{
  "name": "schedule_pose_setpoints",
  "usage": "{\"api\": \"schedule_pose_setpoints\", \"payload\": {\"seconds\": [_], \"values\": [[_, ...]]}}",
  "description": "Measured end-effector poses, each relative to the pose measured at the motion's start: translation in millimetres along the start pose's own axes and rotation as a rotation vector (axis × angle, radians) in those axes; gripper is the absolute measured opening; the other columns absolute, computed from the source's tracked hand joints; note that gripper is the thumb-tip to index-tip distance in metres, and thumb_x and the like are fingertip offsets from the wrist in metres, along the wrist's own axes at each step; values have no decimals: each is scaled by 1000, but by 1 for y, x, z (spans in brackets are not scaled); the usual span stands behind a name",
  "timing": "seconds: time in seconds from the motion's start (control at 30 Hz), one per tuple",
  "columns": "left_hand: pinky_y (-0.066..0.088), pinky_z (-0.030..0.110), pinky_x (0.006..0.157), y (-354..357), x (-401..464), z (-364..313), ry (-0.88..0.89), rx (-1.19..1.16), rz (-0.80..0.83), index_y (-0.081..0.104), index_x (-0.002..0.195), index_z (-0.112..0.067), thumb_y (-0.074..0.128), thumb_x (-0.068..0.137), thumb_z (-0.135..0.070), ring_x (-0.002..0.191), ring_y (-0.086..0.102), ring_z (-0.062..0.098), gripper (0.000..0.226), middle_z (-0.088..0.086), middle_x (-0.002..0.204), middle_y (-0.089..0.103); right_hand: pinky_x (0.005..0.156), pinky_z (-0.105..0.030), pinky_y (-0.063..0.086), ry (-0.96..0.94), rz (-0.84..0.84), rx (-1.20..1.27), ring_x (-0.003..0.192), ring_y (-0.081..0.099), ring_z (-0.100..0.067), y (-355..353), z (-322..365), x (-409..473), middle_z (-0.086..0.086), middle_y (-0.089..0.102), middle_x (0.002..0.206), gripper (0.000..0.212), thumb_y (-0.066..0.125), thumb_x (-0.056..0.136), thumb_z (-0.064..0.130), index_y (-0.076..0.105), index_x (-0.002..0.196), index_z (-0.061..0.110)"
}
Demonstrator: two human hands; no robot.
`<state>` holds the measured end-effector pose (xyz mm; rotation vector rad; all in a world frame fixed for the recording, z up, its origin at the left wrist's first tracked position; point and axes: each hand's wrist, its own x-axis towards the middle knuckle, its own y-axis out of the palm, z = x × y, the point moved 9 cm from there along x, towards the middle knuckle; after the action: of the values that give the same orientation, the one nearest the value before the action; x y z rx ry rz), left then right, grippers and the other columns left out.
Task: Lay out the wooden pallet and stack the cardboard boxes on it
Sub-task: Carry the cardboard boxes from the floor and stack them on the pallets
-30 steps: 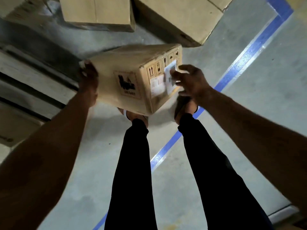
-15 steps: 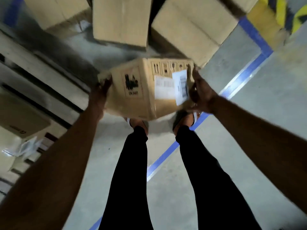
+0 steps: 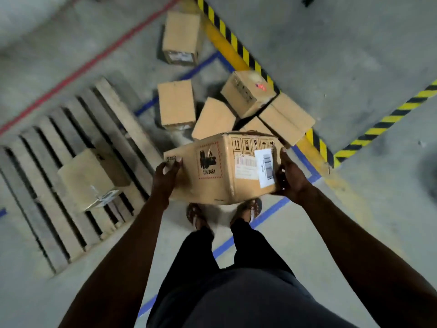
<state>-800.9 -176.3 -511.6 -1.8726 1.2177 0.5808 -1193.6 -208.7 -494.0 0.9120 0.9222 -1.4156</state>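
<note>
wooden pallet (image 3: 71, 176) lay flat on the floor, one box (image 3: 91, 176) on it. carried box (image 3: 222, 166) hung just right of the pallet, left hand (image 3: 166, 176) and right hand (image 3: 292, 176) clamped on opposite sides; looked stiff, fairly light, best gripped at side edges.

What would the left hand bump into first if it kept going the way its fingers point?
The left hand already grips the carried cardboard box, so it meets that first. Past its edge, probably bare floor beside the wooden pallet; depth is unclear.
</note>
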Motion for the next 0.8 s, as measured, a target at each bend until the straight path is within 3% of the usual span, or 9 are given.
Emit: {"api": "schedule_pose_setpoints", "payload": {"seconds": [0.07,0.13,0.17,0.3,0.4,0.5,0.63,0.7,0.8], "values": [[51,54,103,-14,-26,13,21,-74,-6,61,138,-35,69,70,-87,127,57,31,86,6,144,60,99,-56,54,-54,49,-40,106,70,-28,-1,10,-17,-4,76,113,73,41,89,86,72,118,28],[50,52,98,-24,-47,35,-17,-107,-6,64,122,-40,68,86,-71,124,56,30,48,4,136,61,97,-55,54,-75,74,-59,104,70,-30,-1,10,-25,-9,76,114,72,41,92,82,70,119,22],[50,53,98,-32,-53,53,-38,-133,-7,62,123,-40,68,91,-66,125,56,31,42,5,137,60,95,-54,55,-80,81,-83,103,70,-32,2,6,-30,-12,76,114,73,41,92,82,68,121,20],[50,55,101,-74,-74,109,-48,-172,-79,44,157,-29,70,91,-61,135,53,36,77,12,155,51,96,-58,55,-88,82,-164,109,70,-37,40,-21,-51,-14,77,116,70,46,92,80,68,120,20],[50,54,102,-119,-91,148,-32,-226,-129,46,156,-27,67,93,-63,135,53,36,76,12,157,50,98,-62,54,-117,84,-240,111,70,-38,92,-51,-74,-13,76,117,69,51,91,79,66,124,20],[52,43,87,-179,-107,192,21,-302,-140,54,150,-26,66,92,-65,128,56,36,71,12,150,55,97,-61,54,-171,112,-307,110,69,-38,156,-87,-105,-12,76,116,59,51,95,73,67,120,22],[51,52,100,-281,-137,269,13,-412,-243,54,148,-22,68,91,-64,128,57,35,72,12,147,58,87,-54,57,-208,133,-334,96,71,-35,249,-146,-150,-11,79,104,58,52,95,72,70,109,18],[48,49,101,-333,-153,303,-1,-499,-316,50,151,-17,70,92,-58,129,56,33,74,12,149,56,92,-56,56,-201,172,-348,95,71,-36,299,-176,-175,-11,79,97,56,52,97,70,69,101,17],[47,44,98,-396,-164,337,-35,-574,-363,47,154,-13,72,93,-54,120,55,27,78,10,141,60,96,-59,55,-211,216,-387,99,70,-39,367,-208,-201,-10,81,98,54,50,99,68,72,107,19]]}}
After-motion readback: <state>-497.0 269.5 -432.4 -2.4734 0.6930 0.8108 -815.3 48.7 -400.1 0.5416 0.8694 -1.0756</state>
